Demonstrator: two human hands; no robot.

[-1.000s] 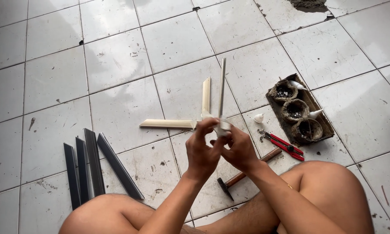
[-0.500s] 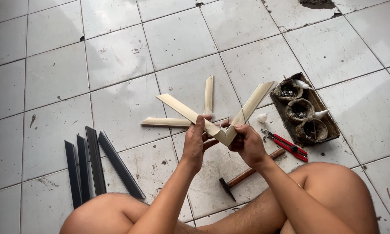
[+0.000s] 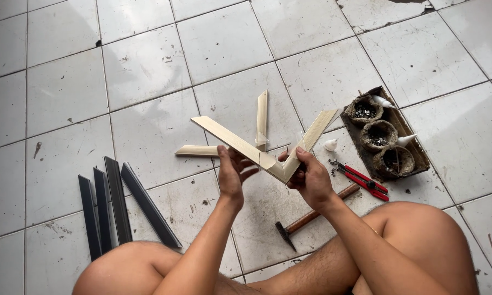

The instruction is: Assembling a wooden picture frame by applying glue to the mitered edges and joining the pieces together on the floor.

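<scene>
The left hand (image 3: 232, 172) pinches the left pale wooden strip (image 3: 232, 141) between thumb and fingers, while the right hand (image 3: 310, 177) closes its fingers around the right pale wooden strip (image 3: 311, 139); the two strips meet in a V just between the fingertips (mitred ends touching). Beyond the fingers lie two more pale strips (image 3: 261, 117) on the tiled floor (image 3: 147, 71). Right of the right hand sit red pliers (image 3: 363, 180) and a dark tray (image 3: 407, 134) holding three woven bowls. Below the hands lies a hammer (image 3: 311, 216). Well left of the left hand rest four dark strips (image 3: 117, 205).
</scene>
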